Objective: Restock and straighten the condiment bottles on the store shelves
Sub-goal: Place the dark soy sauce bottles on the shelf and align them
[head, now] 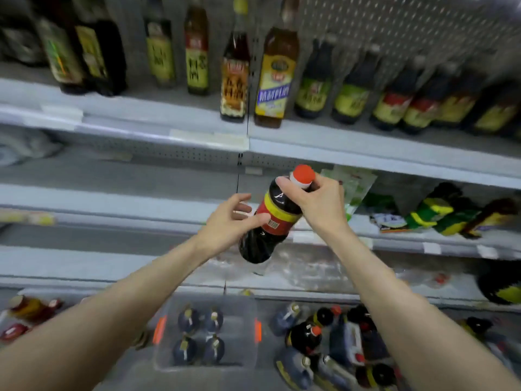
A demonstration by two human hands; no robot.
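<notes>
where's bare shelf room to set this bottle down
The middle shelf is bare left of the bottle, up to the white bags. The shelf below is bare on the left too. Crowded: the green packets on the right and the top-shelf bottles.

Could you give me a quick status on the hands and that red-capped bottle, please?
Right hand grips red-capped dark bottle at the neck, tilted, in mid-air. Left hand touches it lower down. Green packets on shelf behind.

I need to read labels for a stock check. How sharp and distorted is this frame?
Head view: motion blur smears the top-shelf bottles, worst at right; the held red-capped bottle is sharper, its label unreadable; wide-angle lens bows the shelf edges.
</notes>
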